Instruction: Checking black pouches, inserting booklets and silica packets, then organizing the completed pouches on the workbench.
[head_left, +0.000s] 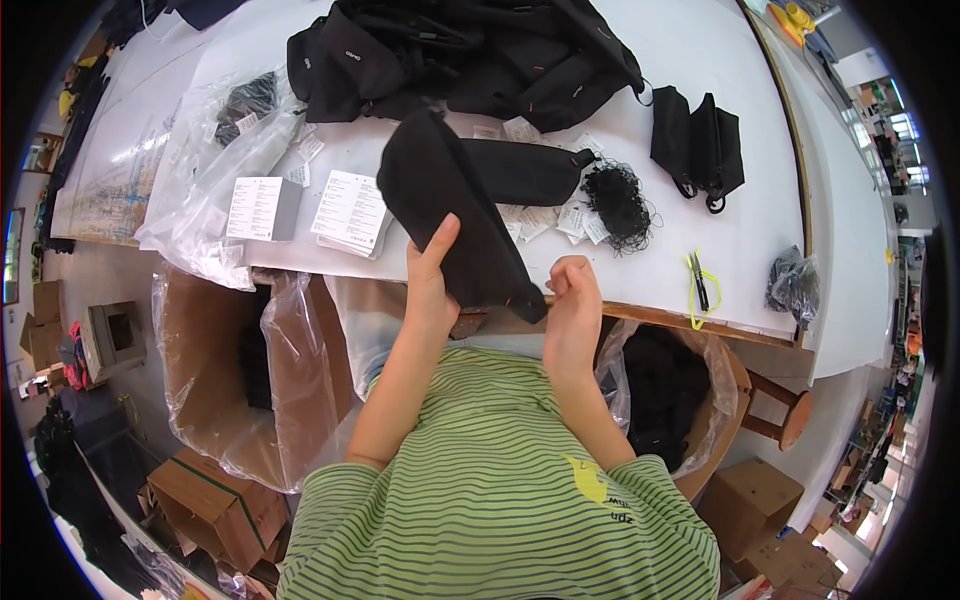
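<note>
My left hand (432, 275) is wrapped round a long black fabric pouch (450, 210), its thumb lying on the upper face. The pouch is tilted above the table's near edge, with its narrow end toward my right hand (574, 315). Beside that end, the fingers of my right hand are curled together; whether something thin is pinched in them is too small to tell. Behind the held pouch lies another black pouch (540, 172). A tangle of black cords (618, 205) sits next to it, with white tags (572, 218) scattered around.
Two stacks of printed white cards (350, 212) stand left, near a clear plastic bag (190, 170). A heap of black bags (460, 65) covers the far side. To the right are black pouches (697, 145) and thread snips (700, 282) on a yellow cord. Plastic-lined cartons (215, 370) stand below the edge.
</note>
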